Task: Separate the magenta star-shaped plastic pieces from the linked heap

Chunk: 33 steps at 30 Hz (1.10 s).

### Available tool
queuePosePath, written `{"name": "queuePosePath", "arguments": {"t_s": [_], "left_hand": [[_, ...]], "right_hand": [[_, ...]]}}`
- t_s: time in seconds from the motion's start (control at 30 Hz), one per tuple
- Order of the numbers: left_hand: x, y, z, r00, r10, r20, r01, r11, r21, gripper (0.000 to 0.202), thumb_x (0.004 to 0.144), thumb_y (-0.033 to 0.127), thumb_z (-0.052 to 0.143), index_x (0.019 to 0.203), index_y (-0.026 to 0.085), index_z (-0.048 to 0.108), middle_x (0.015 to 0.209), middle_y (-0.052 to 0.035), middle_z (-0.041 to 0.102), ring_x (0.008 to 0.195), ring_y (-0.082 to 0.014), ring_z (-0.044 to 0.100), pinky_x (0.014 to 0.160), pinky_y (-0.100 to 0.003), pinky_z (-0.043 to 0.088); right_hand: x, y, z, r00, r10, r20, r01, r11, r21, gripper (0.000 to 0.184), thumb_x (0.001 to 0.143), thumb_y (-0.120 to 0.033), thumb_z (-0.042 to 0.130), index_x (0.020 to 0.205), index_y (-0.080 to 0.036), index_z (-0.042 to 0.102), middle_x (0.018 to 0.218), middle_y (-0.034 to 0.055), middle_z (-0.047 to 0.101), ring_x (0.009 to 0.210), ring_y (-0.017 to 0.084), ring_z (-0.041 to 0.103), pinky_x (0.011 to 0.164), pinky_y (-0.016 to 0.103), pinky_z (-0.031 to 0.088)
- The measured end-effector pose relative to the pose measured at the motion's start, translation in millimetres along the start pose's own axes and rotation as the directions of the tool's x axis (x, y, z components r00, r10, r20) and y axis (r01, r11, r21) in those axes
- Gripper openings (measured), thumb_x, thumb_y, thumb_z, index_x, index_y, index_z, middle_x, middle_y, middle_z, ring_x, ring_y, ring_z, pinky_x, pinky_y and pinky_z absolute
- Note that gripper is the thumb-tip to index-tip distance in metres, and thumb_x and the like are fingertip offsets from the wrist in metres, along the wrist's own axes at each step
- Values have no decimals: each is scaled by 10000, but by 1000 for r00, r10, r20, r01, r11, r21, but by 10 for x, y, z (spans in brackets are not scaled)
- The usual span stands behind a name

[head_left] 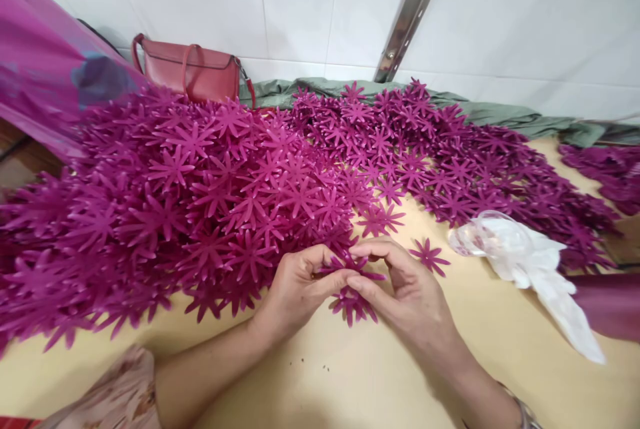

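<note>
My left hand (pixel 305 285) and my right hand (pixel 397 279) meet near the middle, thumbs almost tip to tip. Between the thumbs and fingers of both hands is a purple flower-shaped piece (pixel 367 271) with narrow petals, partly covered by my fingers. Just below it, another purple flower (pixel 354 307) shows under my thumbs; whether it touches the held piece I cannot tell. A large heap of the same purple flowers (pixel 215 195) lies beyond and to the left of my hands. One loose flower (pixel 429 256) rests to the right of my right hand.
A darker heap of flowers (pixel 450 169) spreads along the back right. On the right lies a white plastic bag (pixel 525 255) with a clear ring-like part. A red handbag (pixel 193 69) leans against the tiled wall (pixel 300 2). Green cloth (pixel 500 112) runs along the table's back.
</note>
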<state>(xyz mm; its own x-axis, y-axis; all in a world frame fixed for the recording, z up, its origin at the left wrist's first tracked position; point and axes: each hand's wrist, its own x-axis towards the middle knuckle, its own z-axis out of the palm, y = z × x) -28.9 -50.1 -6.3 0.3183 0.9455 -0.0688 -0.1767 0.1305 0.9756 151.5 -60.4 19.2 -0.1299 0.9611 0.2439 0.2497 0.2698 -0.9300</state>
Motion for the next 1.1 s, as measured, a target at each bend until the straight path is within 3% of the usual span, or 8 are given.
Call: {"name": "queuePosePath", "arguments": {"t_s": [0.13, 0.33, 0.5, 0.67, 0.8, 0.93, 1.0, 1.1], "left_hand": [[6, 44, 2, 997, 41, -60, -38, 998, 45, 234, 853, 348, 813, 795, 155, 694, 713, 23, 670, 661, -89, 582, 631, -192, 462], [14, 120, 12, 1000, 13, -23, -14, 999, -51, 242, 844, 355, 813, 788, 153, 691, 710, 19, 668, 647, -95, 594, 633, -202, 480], [-2, 117, 14, 999, 19, -35, -19, 1000, -16, 298, 864, 397, 790, 745, 153, 668, 649, 30, 623, 599, -87, 552, 589, -199, 437], [-24, 77, 26, 1000, -25, 3, 25, 1000, -6, 354, 899, 473, 739, 756, 159, 662, 677, -18, 702, 574, -120, 608, 542, -221, 468], [-17, 65, 39, 999, -40, 26, 40, 999, -24, 324, 914, 465, 729, 829, 154, 696, 746, -50, 755, 616, -138, 665, 581, -239, 535], [3, 81, 46, 998, -20, 55, 24, 997, -72, 233, 937, 394, 721, 904, 163, 702, 802, -30, 750, 713, -134, 713, 700, -238, 572], [15, 87, 44, 997, -35, 72, 44, 992, -121, 224, 941, 384, 718, 907, 165, 685, 818, -27, 754, 727, -133, 724, 730, -245, 581], [30, 87, 34, 997, -49, 52, 55, 993, -109, 230, 954, 385, 699, 904, 163, 671, 840, -36, 762, 745, -138, 720, 743, -254, 578]], "right_hand": [[1, 4, -14, 993, 113, 45, -118, 982, 146, 231, 832, -305, 824, 1047, -277, 744, 979, 20, 722, 812, 167, 716, 683, 263, 620], [29, 27, -81, 990, 128, 62, -136, 980, 149, 110, 878, -283, 784, 986, -262, 776, 926, 13, 752, 885, 158, 706, 824, 263, 588], [36, 10, -63, 980, 163, 112, -186, 953, 241, 224, 879, -290, 775, 1100, -271, 741, 937, 5, 745, 833, 145, 705, 748, 245, 598], [37, 8, -7, 977, 170, 130, -196, 954, 225, 135, 925, -335, 724, 860, -223, 687, 764, -10, 666, 675, 143, 666, 615, 242, 576], [19, -8, 23, 996, 70, 55, -72, 997, 37, 158, 981, -315, 637, 848, -231, 651, 748, -2, 655, 660, 157, 651, 591, 248, 554], [19, -11, 16, 982, -154, -113, 137, 980, -146, 81, 965, -228, 645, 932, -262, 710, 951, 36, 738, 908, 202, 706, 828, 306, 578], [30, 1, 0, 977, -137, -165, 116, 985, -131, 84, 955, -233, 667, 905, -268, 725, 1019, 45, 751, 972, 212, 708, 881, 326, 571], [45, 30, -22, 980, 23, -197, -21, 1000, 12, 83, 953, -299, 686, 893, -267, 734, 1042, 49, 757, 977, 214, 711, 865, 331, 576]]}}
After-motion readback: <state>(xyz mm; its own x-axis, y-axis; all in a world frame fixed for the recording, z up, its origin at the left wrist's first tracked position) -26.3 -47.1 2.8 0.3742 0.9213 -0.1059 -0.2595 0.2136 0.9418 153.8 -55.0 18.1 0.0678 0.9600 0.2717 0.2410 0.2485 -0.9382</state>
